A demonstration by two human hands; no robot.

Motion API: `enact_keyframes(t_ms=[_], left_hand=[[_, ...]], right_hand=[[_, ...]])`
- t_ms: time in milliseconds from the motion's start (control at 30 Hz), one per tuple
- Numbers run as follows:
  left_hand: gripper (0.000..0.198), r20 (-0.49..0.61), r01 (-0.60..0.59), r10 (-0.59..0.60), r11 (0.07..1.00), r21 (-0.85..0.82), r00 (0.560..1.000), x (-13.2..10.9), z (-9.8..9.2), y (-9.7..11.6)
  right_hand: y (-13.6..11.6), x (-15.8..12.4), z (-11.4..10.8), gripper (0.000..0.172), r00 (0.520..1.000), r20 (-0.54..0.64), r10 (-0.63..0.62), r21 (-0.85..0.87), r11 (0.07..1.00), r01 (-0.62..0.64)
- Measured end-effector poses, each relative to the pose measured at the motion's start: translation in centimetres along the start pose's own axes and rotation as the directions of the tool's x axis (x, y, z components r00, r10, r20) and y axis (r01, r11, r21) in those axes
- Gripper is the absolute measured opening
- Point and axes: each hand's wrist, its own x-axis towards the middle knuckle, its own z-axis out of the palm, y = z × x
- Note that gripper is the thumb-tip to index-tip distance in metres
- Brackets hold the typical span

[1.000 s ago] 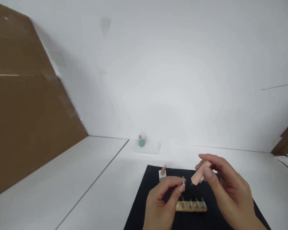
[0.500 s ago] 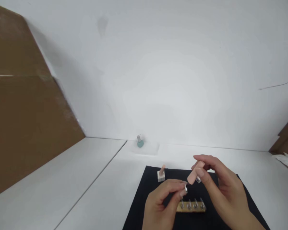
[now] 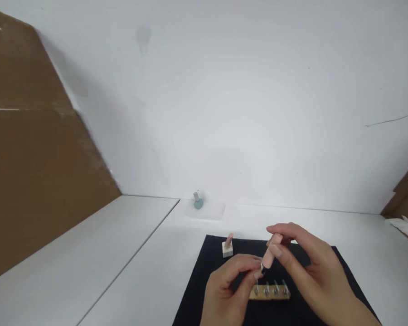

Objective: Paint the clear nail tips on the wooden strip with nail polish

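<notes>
Right hand (image 3: 309,267) has a pinkish cylinder (image 3: 270,257) pinched, just right of the left hand (image 3: 226,290). Lefty's pinching some shiny bit (image 3: 262,267).

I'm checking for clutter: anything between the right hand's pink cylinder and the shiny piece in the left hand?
Nothing visible: the lower end of the pink cylinder is close beside the shiny piece; contact is unclear.

Your right hand (image 3: 311,274) has moved left and slightly down, bringing the pink cylinder (image 3: 271,253) over to the small shiny piece (image 3: 262,267) pinched in your left hand (image 3: 229,285). You had a clear gap between them a second ago; now the cylinder's lower end is right at the piece. You've also tipped the cylinder more upright.
</notes>
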Motion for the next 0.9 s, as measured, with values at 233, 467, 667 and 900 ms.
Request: enact_keyframes(t_ms=[233,467,667,900], left_hand=[[0.017,0.023,-0.032,0.032,0.999,-0.004,0.999,-0.23,-0.09,-0.18],[0.009,0.013,0.023,-0.023,1.000,-0.007,1.000,-0.30,-0.03,-0.55],[0.009,0.020,0.044,-0.043,0.998,-0.052,0.999,-0.37,0.30,-0.35],[0.015,0.034,0.077,-0.073,0.987,-0.143,0.997,-0.54,0.17,-0.60]], right_hand=[[0.56,0.06,0.60,0.010,0.987,-0.152,0.048,-0.042,0.998,-0.054],[0.16,0.15,0.03,0.009,0.986,-0.111,0.125,0.030,0.992,-0.122],[0.50,0.08,0.28,0.010,0.990,-0.081,0.116,0.047,0.993,-0.112],[0.82,0.14,0.28,0.008,0.978,-0.185,0.095,-0.034,0.994,-0.103]])
